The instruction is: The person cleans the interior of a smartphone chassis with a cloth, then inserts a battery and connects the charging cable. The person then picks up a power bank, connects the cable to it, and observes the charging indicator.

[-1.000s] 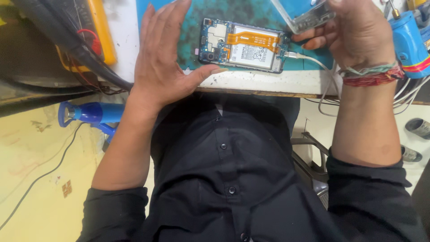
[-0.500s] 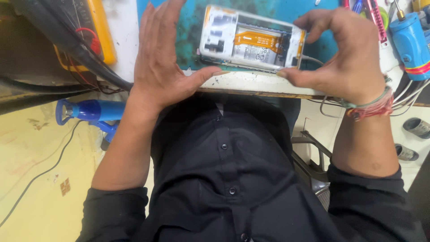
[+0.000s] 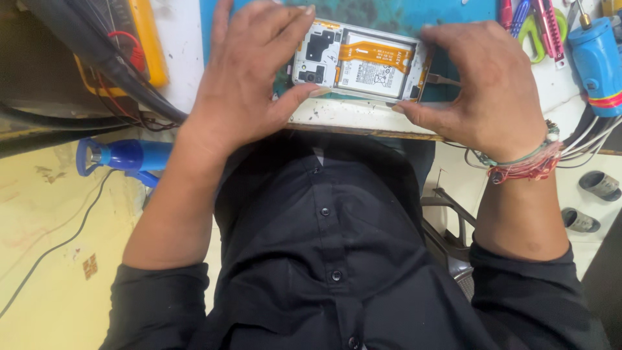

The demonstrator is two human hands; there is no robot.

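An opened phone (image 3: 363, 61) lies back side up on a teal work mat (image 3: 414, 16), showing its battery, an orange flex cable and a silver frame. My left hand (image 3: 249, 78) grips the phone's left end, thumb under its near edge and fingers over the top. My right hand (image 3: 483, 87) holds the right end, thumb on the near corner. A thin cable (image 3: 444, 80) runs out of the phone's right end under my right hand. Red thread bands circle my right wrist.
A yellow multimeter (image 3: 139, 39) with black and red leads sits at the left of the bench. A blue tool (image 3: 596, 61), tweezers and coloured hand tools (image 3: 531, 26) lie at the right. A blue hot-air handle (image 3: 126, 155) hangs below the white bench edge (image 3: 353, 116).
My right hand set a silver frame piece onto the bare phone, then came down to its right end. Both hands now press the phone's two ends.
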